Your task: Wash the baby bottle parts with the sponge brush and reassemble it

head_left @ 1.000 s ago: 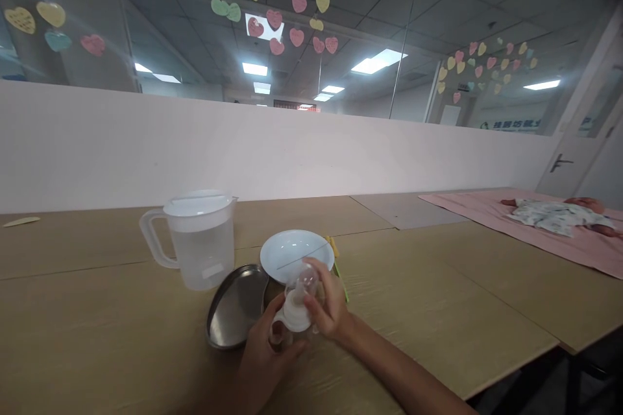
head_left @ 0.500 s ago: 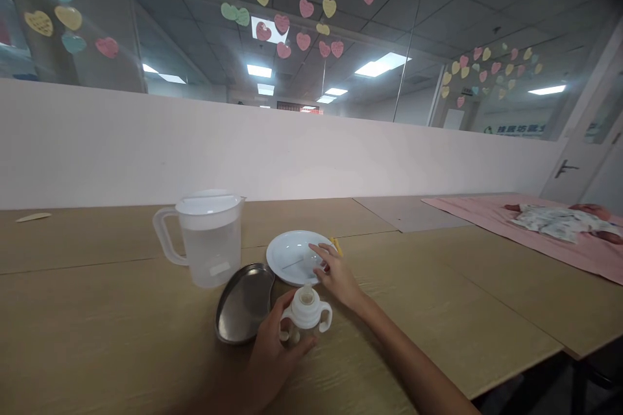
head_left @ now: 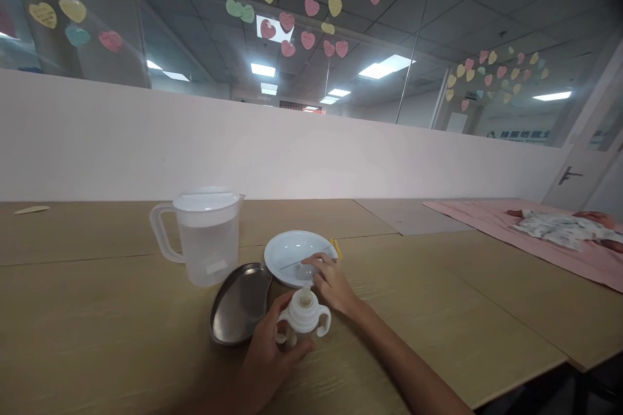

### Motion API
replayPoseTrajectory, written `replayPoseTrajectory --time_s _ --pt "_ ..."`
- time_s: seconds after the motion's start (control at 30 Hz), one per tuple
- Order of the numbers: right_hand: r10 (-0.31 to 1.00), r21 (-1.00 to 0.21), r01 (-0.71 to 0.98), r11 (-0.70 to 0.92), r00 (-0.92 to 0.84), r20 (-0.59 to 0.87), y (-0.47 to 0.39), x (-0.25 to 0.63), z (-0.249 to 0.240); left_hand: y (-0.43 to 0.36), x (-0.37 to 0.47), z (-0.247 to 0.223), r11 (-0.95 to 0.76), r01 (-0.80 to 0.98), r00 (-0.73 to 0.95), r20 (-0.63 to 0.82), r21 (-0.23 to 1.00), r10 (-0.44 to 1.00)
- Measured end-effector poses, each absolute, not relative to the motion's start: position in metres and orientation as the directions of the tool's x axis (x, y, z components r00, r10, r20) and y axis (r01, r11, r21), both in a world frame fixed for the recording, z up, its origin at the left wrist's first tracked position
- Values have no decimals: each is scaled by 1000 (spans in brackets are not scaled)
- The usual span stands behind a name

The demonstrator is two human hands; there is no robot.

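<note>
The handled bottle (head_left: pixel 304 318) is upright, tip upward, long axis near vertical, grasped by the left hand (head_left: pixel 272 347) before the white bowl (head_left: pixel 283 249); therein, a clear cap (head_left: pixel 305 271) meets the right hand (head_left: pixel 335 284), gripped or released I cannot tell; leftward, a kidney dish (head_left: pixel 238 306), lidded pitcher (head_left: pixel 209 246).

At bottom centre, the left hand (head_left: pixel 272 343) hides much of the lower part of the handled bottle (head_left: pixel 304 318). Above it, the right hand (head_left: pixel 333 285) partly covers a clear cap (head_left: pixel 305 271); whether its fingers grip it is unclear. The right edge cuts off the pink cloth (head_left: pixel 487 213). Upper right, the lettering (head_left: pixel 524 135) is blurred.
</note>
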State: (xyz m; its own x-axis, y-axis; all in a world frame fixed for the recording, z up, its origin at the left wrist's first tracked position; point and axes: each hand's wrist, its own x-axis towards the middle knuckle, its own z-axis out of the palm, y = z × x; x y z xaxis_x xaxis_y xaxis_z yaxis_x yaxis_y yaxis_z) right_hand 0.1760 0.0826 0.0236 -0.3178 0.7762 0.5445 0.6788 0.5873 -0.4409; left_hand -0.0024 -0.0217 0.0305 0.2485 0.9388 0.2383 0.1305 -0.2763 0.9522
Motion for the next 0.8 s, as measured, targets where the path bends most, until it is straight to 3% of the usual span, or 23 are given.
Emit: replayPoseTrajectory --time_s 0.17,0.27,0.47,0.6,0.7,0.8 --pt "788 -353 764 539 -311 531 79 173 28 -25 -1 35 -245 125 258 207 961 944" --pt "748 -357 756 548 -253 614 71 175 40 -26 -1 36 -234 152 246 193 960 950" --pt "568 -497 276 823 -429 702 37 168 64 -23 -1 34 -275 140 249 235 951 940" --pt "554 -487 266 832 -450 700 26 151 58 -21 -1 29 -284 87 269 252 955 930" --pt "634 -610 203 766 -395 665 26 148 54 -21 -2 28 -275 87 271 243 958 932" --pt "736 -788 120 604 -462 495 28 155 59 -21 -4 27 -271 77 277 241 959 930"
